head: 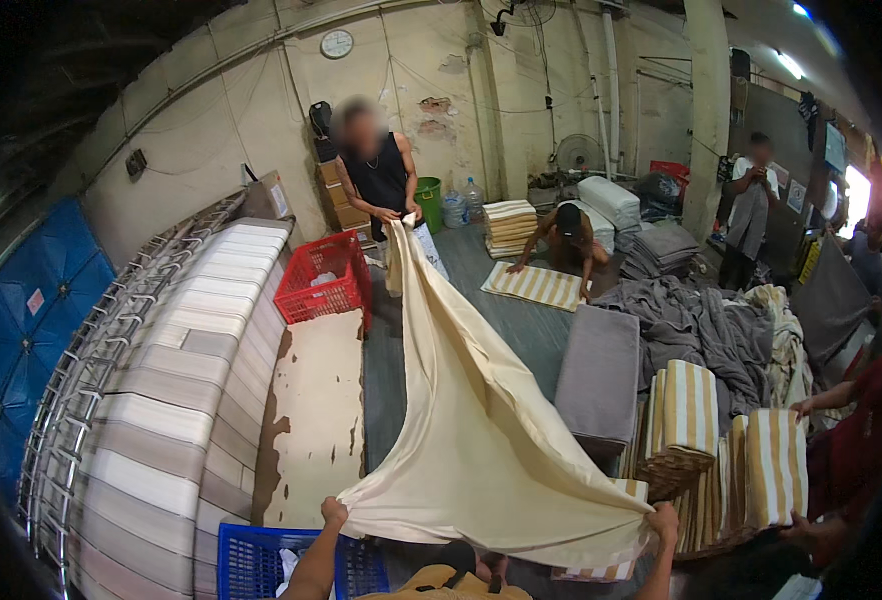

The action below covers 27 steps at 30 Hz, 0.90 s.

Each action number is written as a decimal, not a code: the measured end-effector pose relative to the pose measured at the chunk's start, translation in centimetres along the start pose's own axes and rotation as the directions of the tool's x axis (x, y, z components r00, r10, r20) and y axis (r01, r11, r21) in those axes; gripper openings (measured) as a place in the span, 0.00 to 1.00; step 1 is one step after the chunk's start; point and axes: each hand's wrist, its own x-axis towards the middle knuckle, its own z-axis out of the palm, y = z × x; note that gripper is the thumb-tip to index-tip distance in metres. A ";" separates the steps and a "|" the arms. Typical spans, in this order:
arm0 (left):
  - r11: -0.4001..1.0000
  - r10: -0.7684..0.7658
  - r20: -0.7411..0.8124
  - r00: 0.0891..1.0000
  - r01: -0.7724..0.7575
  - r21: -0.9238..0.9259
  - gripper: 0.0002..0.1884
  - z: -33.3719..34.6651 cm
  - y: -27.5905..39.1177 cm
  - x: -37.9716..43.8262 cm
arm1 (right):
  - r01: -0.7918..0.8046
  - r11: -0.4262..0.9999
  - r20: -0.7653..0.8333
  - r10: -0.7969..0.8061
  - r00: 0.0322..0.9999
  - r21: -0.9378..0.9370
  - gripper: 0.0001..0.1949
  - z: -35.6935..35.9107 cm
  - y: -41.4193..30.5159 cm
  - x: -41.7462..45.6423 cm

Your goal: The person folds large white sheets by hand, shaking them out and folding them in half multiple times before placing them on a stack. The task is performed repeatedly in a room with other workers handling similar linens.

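A large cream cloth sheet (478,420) is stretched out before me, above the floor. My left hand (333,511) grips one near corner of it. At the other near corner, my right hand (663,520) is closed on the bunched edge. The far end narrows to a gathered bundle in the hands of a co-worker (377,169) in a black sleeveless top. Between my hands the near edge sags slightly, and folds run along the length of the fabric.
A blue plastic crate (261,559) stands near my left arm, and a red crate (324,277) farther off. Folded striped towels (681,409) and grey towels (598,367) are piled at right. Another person (572,240) crouches over a striped towel (534,285). Stacked fabric (163,405) lines the left.
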 end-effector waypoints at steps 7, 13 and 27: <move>0.997 -0.068 0.175 0.982 0.060 0.050 0.32 -2.6 -3.2 1.3 | -0.075 0.949 -0.229 0.150 0.962 0.305 0.13 0.3 -5.2 -5.2; 0.938 0.270 0.404 0.874 -0.334 0.097 0.31 -5.7 -9.4 1.3 | -0.160 0.936 0.217 0.094 0.972 0.313 0.28 3.4 -0.1 -10.1; 0.904 0.113 0.148 0.982 -0.163 0.395 0.24 -6.7 -22.5 2.1 | -0.398 0.914 0.403 0.334 0.852 0.084 0.23 3.5 -1.1 -24.3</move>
